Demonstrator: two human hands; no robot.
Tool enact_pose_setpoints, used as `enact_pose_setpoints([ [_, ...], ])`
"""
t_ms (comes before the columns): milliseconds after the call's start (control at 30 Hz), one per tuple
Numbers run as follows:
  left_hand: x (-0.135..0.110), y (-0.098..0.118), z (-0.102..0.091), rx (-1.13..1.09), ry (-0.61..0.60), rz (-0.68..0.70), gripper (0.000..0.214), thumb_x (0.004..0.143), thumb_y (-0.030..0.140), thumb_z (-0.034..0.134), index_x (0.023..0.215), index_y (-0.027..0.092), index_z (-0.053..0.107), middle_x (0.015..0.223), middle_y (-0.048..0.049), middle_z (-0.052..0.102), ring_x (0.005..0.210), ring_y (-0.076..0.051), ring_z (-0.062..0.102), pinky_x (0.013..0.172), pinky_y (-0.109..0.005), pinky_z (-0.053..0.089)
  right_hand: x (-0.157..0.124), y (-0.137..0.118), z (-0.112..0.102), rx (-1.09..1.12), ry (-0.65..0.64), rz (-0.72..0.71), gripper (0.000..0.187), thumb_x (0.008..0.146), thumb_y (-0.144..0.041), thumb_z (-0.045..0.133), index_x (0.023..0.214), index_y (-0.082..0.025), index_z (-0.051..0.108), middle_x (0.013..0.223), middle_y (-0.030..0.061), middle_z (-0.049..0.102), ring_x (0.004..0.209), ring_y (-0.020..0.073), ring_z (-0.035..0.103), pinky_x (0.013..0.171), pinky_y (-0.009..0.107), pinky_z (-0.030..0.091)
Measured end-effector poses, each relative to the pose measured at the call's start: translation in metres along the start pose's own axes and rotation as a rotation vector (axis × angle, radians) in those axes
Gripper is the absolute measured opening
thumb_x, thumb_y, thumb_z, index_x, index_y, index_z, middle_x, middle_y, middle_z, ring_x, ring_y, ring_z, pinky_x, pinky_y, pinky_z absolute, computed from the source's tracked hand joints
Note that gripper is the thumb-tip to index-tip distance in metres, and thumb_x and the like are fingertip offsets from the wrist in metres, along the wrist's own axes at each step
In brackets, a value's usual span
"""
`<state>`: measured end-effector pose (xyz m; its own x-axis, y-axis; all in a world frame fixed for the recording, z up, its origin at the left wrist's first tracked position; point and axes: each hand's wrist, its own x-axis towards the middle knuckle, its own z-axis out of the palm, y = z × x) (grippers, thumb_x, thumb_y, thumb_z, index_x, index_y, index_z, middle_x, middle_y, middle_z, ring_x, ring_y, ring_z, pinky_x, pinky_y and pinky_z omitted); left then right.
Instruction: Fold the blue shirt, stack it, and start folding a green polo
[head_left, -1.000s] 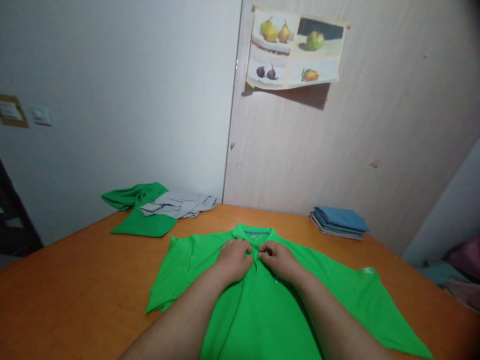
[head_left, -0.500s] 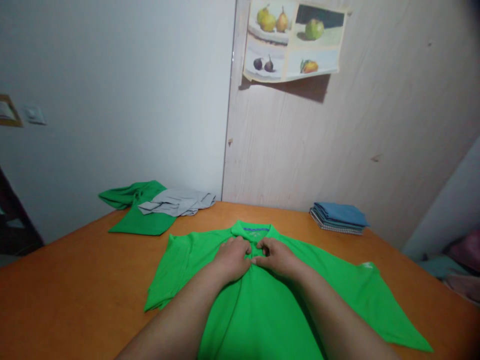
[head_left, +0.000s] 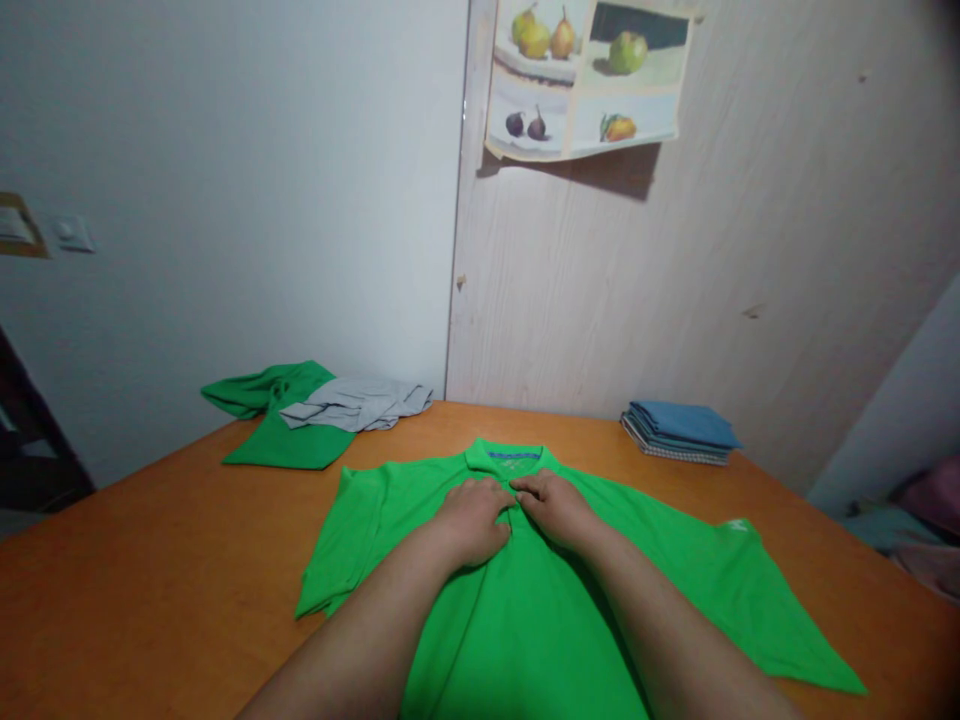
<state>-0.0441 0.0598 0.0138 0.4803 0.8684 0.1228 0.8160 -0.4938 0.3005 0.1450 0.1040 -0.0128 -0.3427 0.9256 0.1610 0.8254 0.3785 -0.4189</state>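
Observation:
A bright green polo shirt (head_left: 525, 620) lies spread front-up on the orange wooden table (head_left: 150, 560), collar pointing away from me. My left hand (head_left: 474, 518) and my right hand (head_left: 553, 507) meet just below the collar, at the button placket. Both hands have their fingers curled and pinched on the shirt's fabric there. The fingertips touch each other over the placket, and what they pinch between them is too small to make out.
A crumpled green garment (head_left: 274, 415) with a grey one (head_left: 356, 403) on it lies at the table's far left. A stack of folded blue cloths (head_left: 679, 430) sits at the far right. A wall with a fruit poster (head_left: 585, 80) stands behind.
Both hands stay at the placket; the fingers have shifted slightly closer to the collar. The view has moved a little.

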Motion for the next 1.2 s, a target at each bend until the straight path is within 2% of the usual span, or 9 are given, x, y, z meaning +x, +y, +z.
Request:
enact_pose_setpoints([
  [133,0.000,-0.005,0.005,-0.041,-0.021,0.003,0.045,0.081,0.030,0.058,0.126,0.030,0.061,0.135,-0.0035,0.061,0.128,-0.029,0.050,0.110,-0.044,0.037,-0.002,-0.007,0.000,-0.115,0.011,0.031,0.041,0.094,-0.035,0.047,0.131,-0.029,0.065,0.120,0.0073,0.068,0.109,0.0221,0.063,0.093,0.032,0.045],
  [300,-0.002,-0.007,0.007,-0.074,0.025,-0.002,0.041,0.080,0.030,0.060,0.121,0.029,0.062,0.127,-0.0043,0.064,0.124,-0.029,0.053,0.108,-0.044,0.038,-0.005,-0.015,0.001,-0.223,0.035,0.065,0.041,0.096,-0.037,0.044,0.131,-0.031,0.064,0.115,0.0082,0.067,0.103,0.0226,0.064,0.084,0.031,0.045],
  [433,0.000,-0.013,0.011,-0.079,0.102,-0.033,0.032,0.079,0.026,0.060,0.110,0.026,0.065,0.117,-0.0043,0.067,0.114,-0.026,0.057,0.102,-0.039,0.043,-0.006,-0.015,0.005,-0.235,0.074,0.088,0.040,0.098,-0.041,0.040,0.129,-0.034,0.065,0.111,0.0066,0.068,0.098,0.0219,0.065,0.078,0.030,0.044],
  [533,0.004,-0.020,0.013,-0.048,0.200,-0.144,0.020,0.081,0.023,0.057,0.099,0.023,0.065,0.108,-0.0042,0.067,0.106,-0.022,0.059,0.094,-0.032,0.046,-0.004,-0.014,0.008,-0.244,0.087,0.096,0.039,0.098,-0.041,0.040,0.127,-0.035,0.065,0.111,0.0062,0.068,0.097,0.0220,0.065,0.077,0.031,0.044],
  [633,0.006,-0.028,0.013,0.005,0.275,-0.288,0.019,0.087,0.024,0.052,0.100,0.021,0.065,0.110,-0.0064,0.066,0.107,-0.021,0.058,0.091,-0.030,0.046,-0.003,-0.012,0.009,-0.248,0.100,0.086,0.040,0.098,-0.041,0.039,0.127,-0.034,0.065,0.111,0.0064,0.068,0.097,0.0220,0.065,0.077,0.031,0.043],
  [833,-0.006,-0.059,-0.004,0.137,0.244,-0.456,0.028,0.088,0.038,0.054,0.109,0.025,0.067,0.118,-0.0089,0.067,0.112,-0.027,0.059,0.097,-0.039,0.044,-0.002,-0.012,0.009,-0.227,0.099,0.078,0.039,0.098,-0.041,0.038,0.126,-0.035,0.066,0.110,0.0061,0.068,0.097,0.0220,0.065,0.076,0.031,0.043],
  [1000,-0.012,-0.081,-0.022,0.261,0.247,-0.599,0.034,0.093,0.033,0.042,0.111,0.019,0.067,0.116,-0.0166,0.067,0.113,-0.034,0.059,0.094,-0.049,0.044,-0.002,-0.016,0.008,-0.217,0.097,0.080,0.039,0.098,-0.039,0.039,0.126,-0.034,0.065,0.110,0.0072,0.069,0.097,0.0227,0.065,0.075,0.031,0.044],
  [1067,-0.011,-0.083,-0.023,0.279,0.238,-0.574,0.035,0.095,0.032,0.039,0.113,0.018,0.066,0.118,-0.0166,0.067,0.115,-0.033,0.059,0.096,-0.048,0.044,-0.002,-0.017,0.008,-0.205,0.106,0.073,0.040,0.098,-0.039,0.038,0.126,-0.033,0.066,0.109,0.0076,0.069,0.097,0.0231,0.065,0.076,0.032,0.044],
  [1200,-0.008,-0.083,-0.015,0.253,0.141,-0.416,0.038,0.095,0.041,0.044,0.124,0.026,0.062,0.135,-0.0077,0.063,0.128,-0.026,0.053,0.107,-0.041,0.039,-0.001,-0.017,0.009,-0.188,0.121,0.071,0.039,0.098,-0.040,0.038,0.124,-0.033,0.067,0.110,0.0077,0.069,0.096,0.0236,0.066,0.076,0.033,0.044],
])
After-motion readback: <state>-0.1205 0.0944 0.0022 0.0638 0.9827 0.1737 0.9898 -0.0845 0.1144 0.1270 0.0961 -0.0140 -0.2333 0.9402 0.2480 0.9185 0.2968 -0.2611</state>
